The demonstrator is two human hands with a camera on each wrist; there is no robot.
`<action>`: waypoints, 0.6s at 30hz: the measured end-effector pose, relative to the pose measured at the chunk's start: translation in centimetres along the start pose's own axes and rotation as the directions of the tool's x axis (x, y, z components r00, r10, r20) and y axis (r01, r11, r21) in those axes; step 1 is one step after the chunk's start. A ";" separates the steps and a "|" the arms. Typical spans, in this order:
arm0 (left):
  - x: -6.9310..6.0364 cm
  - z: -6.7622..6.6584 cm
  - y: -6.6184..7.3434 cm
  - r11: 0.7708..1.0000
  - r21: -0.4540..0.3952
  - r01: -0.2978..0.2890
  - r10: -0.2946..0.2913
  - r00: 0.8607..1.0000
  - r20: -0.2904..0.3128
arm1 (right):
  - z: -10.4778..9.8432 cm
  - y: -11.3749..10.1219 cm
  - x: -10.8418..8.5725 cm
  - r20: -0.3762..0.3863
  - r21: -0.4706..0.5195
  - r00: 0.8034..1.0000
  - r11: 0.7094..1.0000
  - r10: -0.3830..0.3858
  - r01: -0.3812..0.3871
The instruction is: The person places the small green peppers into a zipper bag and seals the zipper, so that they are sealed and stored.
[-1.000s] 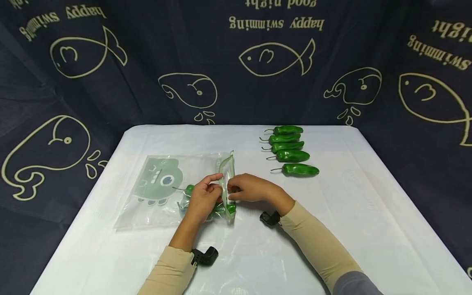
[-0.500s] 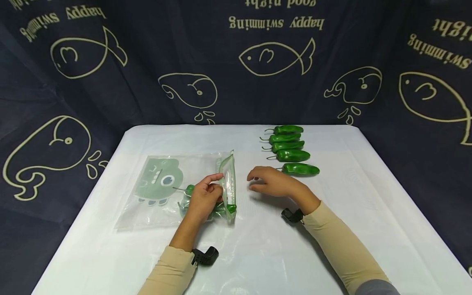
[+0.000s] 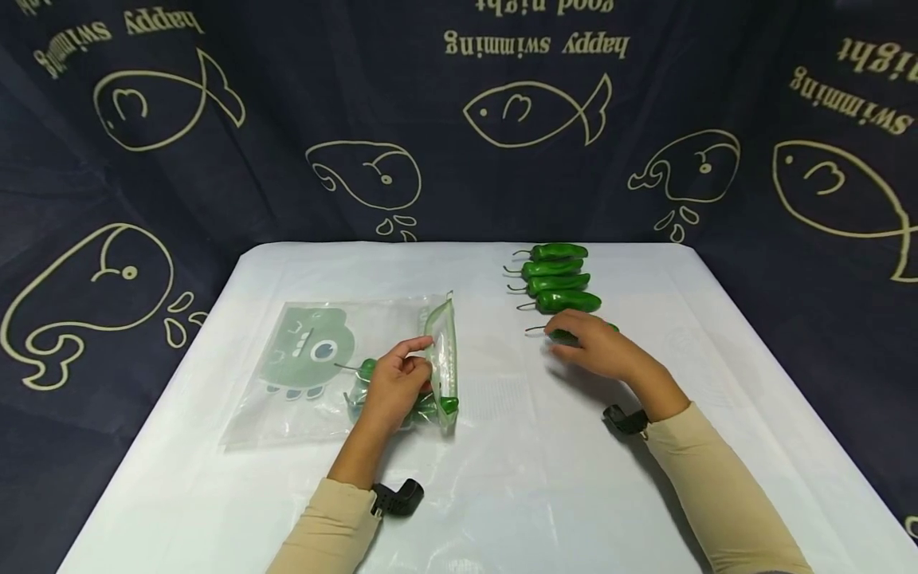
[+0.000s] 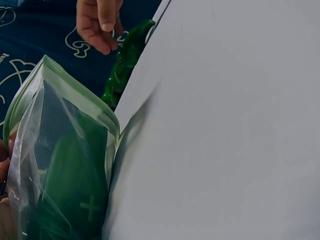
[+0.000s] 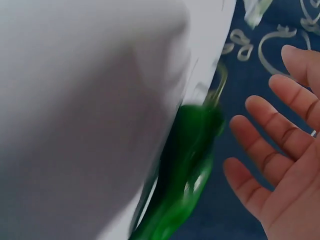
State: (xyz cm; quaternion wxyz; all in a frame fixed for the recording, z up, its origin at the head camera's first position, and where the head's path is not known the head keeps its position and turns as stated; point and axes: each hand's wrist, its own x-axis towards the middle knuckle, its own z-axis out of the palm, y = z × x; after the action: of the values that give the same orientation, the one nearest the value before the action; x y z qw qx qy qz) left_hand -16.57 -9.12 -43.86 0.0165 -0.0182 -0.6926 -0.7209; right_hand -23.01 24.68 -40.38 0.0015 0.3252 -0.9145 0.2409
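L hand, fingers bent, pinches one edge of the clear zip bag at its gaping mouth; green peppers lie inside, nr the opening. R hand, fingers loosely spread w/ nothing in grasp, hovers just over the nearest loose pepper, the other four in a row beyond it, R side of white table.

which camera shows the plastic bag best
The head view: it shows the plastic bag from end to end, the left hand covering part. The left wrist view shows just its mouth end, close up; the right wrist view, at most a corner near the top edge.
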 end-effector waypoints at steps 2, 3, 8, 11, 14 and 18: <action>0.0 -0.1 0.0 1.000 -0.002 -0.002 0.002 1.000 0.000 | -0.3 0.9 -0.2 -0.025 -0.005 0.999 1.000 0.030 -0.030; 0.0 -0.1 0.0 1.000 -0.003 -0.001 0.001 1.000 0.001 | -0.5 1.3 -0.3 -0.034 -0.004 0.999 0.999 0.043 -0.043; 0.0 0.0 0.0 1.000 -0.003 0.006 -0.006 1.000 -0.004 | -1.3 2.8 -0.8 -0.049 -0.004 0.995 0.996 0.091 -0.092; -0.1 0.0 0.1 1.000 -0.001 0.006 -0.006 1.000 -0.006 | -1.7 3.5 -1.0 -0.049 0.007 0.992 0.993 0.120 -0.120; 0.0 0.0 0.0 1.000 -0.002 0.007 -0.007 1.000 -0.003 | -2.0 4.1 -1.1 -0.041 0.011 0.990 0.990 0.138 -0.138; -0.1 0.0 0.1 1.000 -0.002 0.004 -0.004 1.000 0.000 | -2.4 4.7 -1.2 -0.015 0.013 0.987 0.987 0.160 -0.160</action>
State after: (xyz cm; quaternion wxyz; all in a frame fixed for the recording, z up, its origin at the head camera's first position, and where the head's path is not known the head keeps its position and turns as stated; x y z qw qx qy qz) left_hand -16.52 -9.12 -43.81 0.0149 -0.0167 -0.6921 -0.7214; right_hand -25.24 29.60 -40.52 -0.0125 0.2486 -0.9362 0.2481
